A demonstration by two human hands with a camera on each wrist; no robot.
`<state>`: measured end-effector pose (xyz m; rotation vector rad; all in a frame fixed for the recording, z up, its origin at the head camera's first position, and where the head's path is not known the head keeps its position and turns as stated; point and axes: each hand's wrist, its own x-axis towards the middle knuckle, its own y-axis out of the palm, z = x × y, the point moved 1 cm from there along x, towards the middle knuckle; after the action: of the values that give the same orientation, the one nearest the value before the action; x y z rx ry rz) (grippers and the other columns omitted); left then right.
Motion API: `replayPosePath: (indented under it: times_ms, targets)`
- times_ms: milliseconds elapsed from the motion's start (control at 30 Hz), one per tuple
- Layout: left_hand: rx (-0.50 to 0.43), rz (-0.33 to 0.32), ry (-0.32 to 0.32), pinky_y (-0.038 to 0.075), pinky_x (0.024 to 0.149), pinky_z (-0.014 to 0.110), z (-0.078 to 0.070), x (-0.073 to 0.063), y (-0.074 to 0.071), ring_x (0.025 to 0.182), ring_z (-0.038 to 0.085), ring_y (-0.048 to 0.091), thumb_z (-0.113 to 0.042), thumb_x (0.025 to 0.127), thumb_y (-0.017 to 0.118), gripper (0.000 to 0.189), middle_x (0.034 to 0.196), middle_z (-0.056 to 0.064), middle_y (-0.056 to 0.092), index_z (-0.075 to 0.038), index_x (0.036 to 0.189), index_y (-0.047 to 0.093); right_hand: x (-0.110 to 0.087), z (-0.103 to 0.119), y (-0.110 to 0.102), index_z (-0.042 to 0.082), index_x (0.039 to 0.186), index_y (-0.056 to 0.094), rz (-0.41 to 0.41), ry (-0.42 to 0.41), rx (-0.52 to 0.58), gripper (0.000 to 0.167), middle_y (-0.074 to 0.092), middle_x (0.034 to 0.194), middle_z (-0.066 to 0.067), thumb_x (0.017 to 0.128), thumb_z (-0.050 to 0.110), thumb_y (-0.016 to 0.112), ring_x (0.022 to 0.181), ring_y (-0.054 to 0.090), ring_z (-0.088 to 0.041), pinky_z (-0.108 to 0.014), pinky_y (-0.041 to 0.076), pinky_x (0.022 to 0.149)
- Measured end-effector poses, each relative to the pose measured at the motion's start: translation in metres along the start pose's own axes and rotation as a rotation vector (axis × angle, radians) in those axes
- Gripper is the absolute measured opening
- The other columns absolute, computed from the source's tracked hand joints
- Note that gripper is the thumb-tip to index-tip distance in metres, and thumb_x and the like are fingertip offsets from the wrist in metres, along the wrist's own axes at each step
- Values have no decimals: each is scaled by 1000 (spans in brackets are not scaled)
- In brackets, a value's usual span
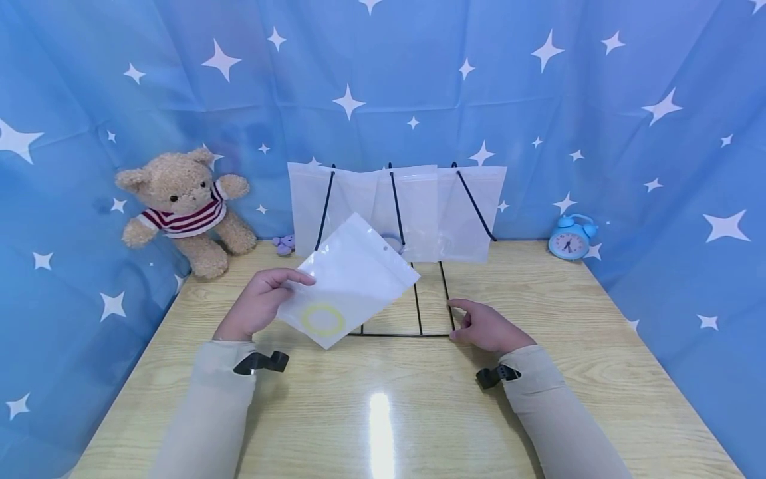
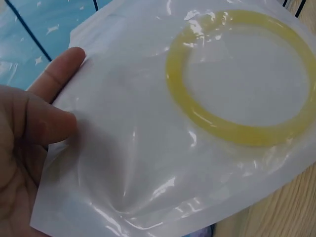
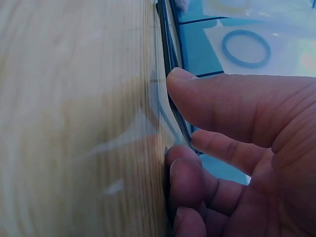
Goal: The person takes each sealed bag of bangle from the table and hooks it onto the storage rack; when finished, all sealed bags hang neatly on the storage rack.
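Note:
My left hand (image 1: 257,303) pinches the edge of a white translucent zip bag (image 1: 365,266) between thumb and fingers, tilted above the table. A yellow ring, like a bangle (image 2: 177,74), shows through the plastic near the bag's lower corner. At the front right corner of a black wire rack (image 1: 391,335), my right hand (image 1: 487,327) grips the wire, thumb at the front and index finger along the side. Similar white bags (image 1: 467,226) hang from the rack's sloping arms at the back. A bluish ring (image 3: 225,48) shows in one bag in the right wrist view.
A teddy bear (image 1: 188,209) in a striped top sits at the back left, beside a small purple toy (image 1: 284,245). At the back right stands a blue alarm clock (image 1: 570,241). A starry blue curtain (image 1: 419,73) surrounds the wooden table (image 1: 455,426).

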<state>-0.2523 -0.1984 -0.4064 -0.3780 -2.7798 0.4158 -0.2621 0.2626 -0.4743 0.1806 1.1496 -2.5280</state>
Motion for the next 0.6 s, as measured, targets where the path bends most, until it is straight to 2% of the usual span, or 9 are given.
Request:
replayPosePath:
  times_ms: [167, 333, 600]
  targets:
    - [0, 52, 19, 52, 97, 24, -11, -2, 8, 123, 7, 63, 15, 95, 41, 43, 134, 9, 71, 0, 113, 78, 0, 0, 0, 12, 161, 43, 2, -10, -1, 77, 61, 87, -7, 94, 21, 80, 71, 52, -22, -36, 45, 60]
    - [-8, 78, 14, 56, 94, 32, -19, -5, 10, 120, 15, 67, 14, 95, 41, 44, 136, 9, 70, -4, 110, 79, 1, -1, -1, 12, 161, 44, 0, -11, -3, 77, 61, 87, -7, 94, 21, 81, 71, 52, -22, -36, 45, 61]
    - [-53, 92, 97, 58, 90, 32, -31, -12, 10, 115, 15, 70, 17, 93, 42, 44, 130, -6, 73, -2, 109, 79, 1, 0, 0, 12, 161, 44, 0, -10, -6, 77, 61, 85, -6, 94, 20, 81, 69, 52, -22, -36, 44, 60]
